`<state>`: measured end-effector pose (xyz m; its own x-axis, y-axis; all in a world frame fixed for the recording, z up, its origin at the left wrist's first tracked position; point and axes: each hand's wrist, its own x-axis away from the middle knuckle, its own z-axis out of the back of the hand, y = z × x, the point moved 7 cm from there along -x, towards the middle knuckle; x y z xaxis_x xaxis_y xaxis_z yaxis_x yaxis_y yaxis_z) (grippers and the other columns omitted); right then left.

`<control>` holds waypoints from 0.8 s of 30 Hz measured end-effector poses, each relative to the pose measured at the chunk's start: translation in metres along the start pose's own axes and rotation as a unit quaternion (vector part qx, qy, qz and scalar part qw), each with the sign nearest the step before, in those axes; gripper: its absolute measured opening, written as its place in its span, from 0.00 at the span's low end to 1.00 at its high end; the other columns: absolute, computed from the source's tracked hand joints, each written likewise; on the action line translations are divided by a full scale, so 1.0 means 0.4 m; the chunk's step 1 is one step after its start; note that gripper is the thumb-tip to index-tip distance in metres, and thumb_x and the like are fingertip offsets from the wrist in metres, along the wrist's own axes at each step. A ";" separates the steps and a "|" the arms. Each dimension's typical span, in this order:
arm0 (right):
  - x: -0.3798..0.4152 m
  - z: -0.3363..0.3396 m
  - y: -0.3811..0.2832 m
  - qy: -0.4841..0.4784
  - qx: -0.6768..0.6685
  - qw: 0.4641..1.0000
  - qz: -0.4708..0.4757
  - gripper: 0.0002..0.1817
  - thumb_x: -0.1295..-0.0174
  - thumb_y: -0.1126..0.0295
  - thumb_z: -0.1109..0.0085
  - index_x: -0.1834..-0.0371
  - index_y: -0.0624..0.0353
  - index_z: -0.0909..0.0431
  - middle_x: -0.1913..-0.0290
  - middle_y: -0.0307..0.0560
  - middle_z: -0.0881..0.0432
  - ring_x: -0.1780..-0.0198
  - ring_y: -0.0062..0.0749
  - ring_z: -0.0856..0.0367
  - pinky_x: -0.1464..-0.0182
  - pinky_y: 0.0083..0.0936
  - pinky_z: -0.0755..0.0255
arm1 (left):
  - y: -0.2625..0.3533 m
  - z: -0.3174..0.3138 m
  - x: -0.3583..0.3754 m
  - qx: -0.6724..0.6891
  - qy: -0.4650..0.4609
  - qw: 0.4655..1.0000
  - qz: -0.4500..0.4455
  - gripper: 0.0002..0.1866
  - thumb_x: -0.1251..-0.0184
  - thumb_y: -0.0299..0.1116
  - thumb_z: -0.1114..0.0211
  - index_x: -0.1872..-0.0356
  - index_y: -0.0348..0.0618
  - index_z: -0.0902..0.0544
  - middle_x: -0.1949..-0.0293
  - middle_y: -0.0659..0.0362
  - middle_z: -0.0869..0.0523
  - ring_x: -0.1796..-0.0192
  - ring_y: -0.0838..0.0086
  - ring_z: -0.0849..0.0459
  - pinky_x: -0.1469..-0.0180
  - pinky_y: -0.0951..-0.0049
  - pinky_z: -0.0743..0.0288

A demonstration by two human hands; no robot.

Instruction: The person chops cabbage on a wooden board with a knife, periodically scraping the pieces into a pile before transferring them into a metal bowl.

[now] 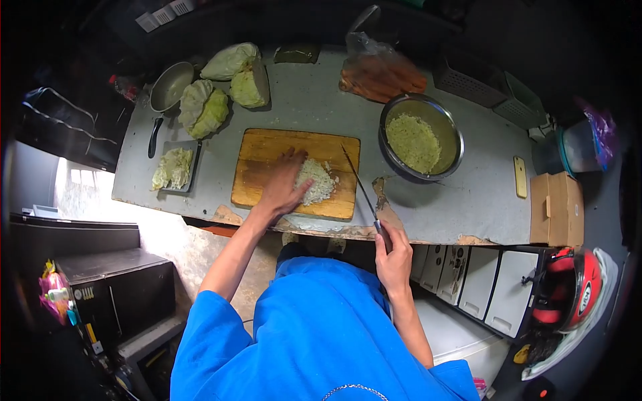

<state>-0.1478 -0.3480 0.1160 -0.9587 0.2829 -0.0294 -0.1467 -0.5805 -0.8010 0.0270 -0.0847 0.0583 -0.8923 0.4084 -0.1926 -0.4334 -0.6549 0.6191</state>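
Fingers of the left hand lie spread and flat on the loose, light chopped cabbage on the cutting board, best gathered by cupping, while the right hand, just off the board's right corner, grips the knife.

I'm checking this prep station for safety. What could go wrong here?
The knife in the right hand points its blade toward the left hand, which rests on the chopped cabbage; a slip could cut the fingers. The cutting board sits close to the table's worn front edge, so shreds may spill off.
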 end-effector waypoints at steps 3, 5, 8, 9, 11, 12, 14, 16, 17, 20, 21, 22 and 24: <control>0.015 -0.033 -0.016 -0.014 0.008 1.000 -0.014 0.16 0.30 0.72 0.38 0.41 0.62 0.16 0.50 0.58 0.14 0.50 0.53 0.13 0.47 0.40 0.20 | 0.066 -0.030 -0.003 -0.031 -0.051 0.995 -0.080 0.41 0.24 0.53 0.43 0.22 0.32 0.39 0.24 0.36 0.32 0.20 0.43 0.38 0.16 0.45 0.53; 0.030 -0.062 -0.036 -0.027 0.002 1.000 -0.009 0.17 0.30 0.72 0.38 0.39 0.60 0.17 0.50 0.58 0.15 0.50 0.55 0.13 0.46 0.42 0.20 | 0.053 -0.027 -0.010 -0.005 -0.041 0.996 -0.082 0.41 0.23 0.54 0.43 0.21 0.34 0.39 0.24 0.36 0.32 0.19 0.43 0.39 0.16 0.45 0.53; 0.020 -0.075 -0.090 -0.042 0.019 0.999 -0.006 0.18 0.29 0.71 0.40 0.37 0.59 0.19 0.49 0.59 0.16 0.49 0.58 0.14 0.46 0.44 0.20 | 0.013 0.004 -0.027 0.045 -0.003 0.997 -0.060 0.36 0.22 0.50 0.43 0.22 0.36 0.36 0.24 0.38 0.31 0.20 0.44 0.38 0.17 0.45 0.52; 0.010 -0.078 -0.112 -0.050 0.031 0.998 -0.001 0.19 0.29 0.71 0.41 0.36 0.59 0.20 0.49 0.59 0.17 0.50 0.59 0.14 0.47 0.46 0.20 | -0.011 0.030 -0.034 0.067 0.026 0.997 -0.038 0.33 0.21 0.45 0.43 0.23 0.38 0.33 0.24 0.40 0.30 0.20 0.45 0.37 0.17 0.45 0.50; -0.013 -0.080 -0.155 -0.061 0.057 0.996 0.018 0.19 0.29 0.71 0.42 0.35 0.59 0.21 0.49 0.59 0.17 0.51 0.60 0.15 0.48 0.48 0.21 | -0.037 0.068 -0.054 0.038 0.015 0.998 -0.054 0.29 0.21 0.39 0.43 0.24 0.39 0.30 0.25 0.42 0.29 0.20 0.47 0.36 0.18 0.47 0.47; -0.029 -0.081 -0.184 -0.070 0.085 0.993 0.041 0.20 0.29 0.71 0.42 0.35 0.59 0.22 0.50 0.59 0.18 0.52 0.61 0.15 0.49 0.50 0.21 | -0.042 0.086 -0.065 0.011 0.010 0.997 -0.071 0.26 0.22 0.33 0.43 0.26 0.40 0.27 0.25 0.44 0.28 0.21 0.48 0.35 0.18 0.49 0.44; -0.057 -0.073 -0.242 -0.078 0.103 0.989 0.066 0.19 0.29 0.72 0.42 0.37 0.61 0.22 0.52 0.60 0.19 0.54 0.62 0.15 0.52 0.53 0.21 | -0.040 0.125 -0.074 -0.008 0.027 0.994 -0.105 0.23 0.25 0.26 0.41 0.30 0.42 0.22 0.28 0.46 0.23 0.23 0.51 0.30 0.21 0.55 0.35; -0.074 -0.084 -0.298 -0.149 0.150 0.972 0.098 0.18 0.30 0.72 0.42 0.38 0.63 0.22 0.52 0.61 0.20 0.55 0.62 0.15 0.53 0.52 0.21 | -0.032 0.149 -0.061 -0.013 0.002 0.988 -0.154 0.20 0.29 0.25 0.36 0.37 0.42 0.17 0.36 0.47 0.16 0.30 0.51 0.22 0.30 0.57 0.25; -0.082 -0.085 -0.334 -0.169 0.157 0.967 0.109 0.17 0.31 0.72 0.41 0.40 0.64 0.22 0.53 0.61 0.19 0.55 0.62 0.15 0.54 0.53 0.20 | -0.045 0.164 -0.049 -0.015 0.005 0.989 -0.149 0.20 0.29 0.25 0.36 0.37 0.42 0.17 0.36 0.47 0.16 0.30 0.51 0.22 0.30 0.57 0.25; -0.103 -0.094 -0.372 -0.215 0.167 0.950 0.153 0.17 0.31 0.72 0.41 0.40 0.63 0.22 0.53 0.61 0.19 0.55 0.62 0.15 0.53 0.53 0.21 | -0.080 0.211 -0.009 -0.002 0.005 0.991 -0.135 0.16 0.33 0.25 0.33 0.45 0.42 0.13 0.47 0.51 0.11 0.40 0.53 0.15 0.40 0.56 0.20; -0.110 -0.094 -0.376 -0.234 0.173 0.944 0.156 0.17 0.31 0.72 0.41 0.41 0.62 0.21 0.53 0.59 0.19 0.55 0.62 0.15 0.52 0.53 0.21 | -0.069 0.236 0.018 -0.012 0.018 0.988 -0.153 0.14 0.34 0.24 0.32 0.48 0.43 0.12 0.50 0.52 0.11 0.44 0.54 0.15 0.44 0.57 0.19; -0.114 -0.095 -0.358 -0.242 0.159 0.942 0.169 0.18 0.31 0.69 0.40 0.39 0.58 0.20 0.52 0.56 0.17 0.52 0.59 0.16 0.50 0.48 0.22 | -0.066 0.264 0.053 -0.027 0.034 0.985 -0.167 0.13 0.36 0.24 0.32 0.50 0.43 0.11 0.54 0.53 0.11 0.48 0.54 0.14 0.47 0.57 0.19; -0.117 -0.097 -0.329 -0.292 0.160 0.927 0.173 0.17 0.31 0.68 0.38 0.41 0.58 0.20 0.53 0.58 0.17 0.54 0.61 0.16 0.52 0.51 0.22 | -0.082 0.265 0.122 -0.028 0.035 0.988 -0.145 0.16 0.38 0.23 0.31 0.49 0.44 0.11 0.53 0.54 0.11 0.48 0.55 0.14 0.46 0.57 0.19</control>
<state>-0.0741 -0.2554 0.1996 -0.9164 -0.3703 0.1518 0.2198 -0.7826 -0.5825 0.0112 0.0240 0.1093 -0.7351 0.5400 -0.4099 -0.6770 -0.5521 0.4867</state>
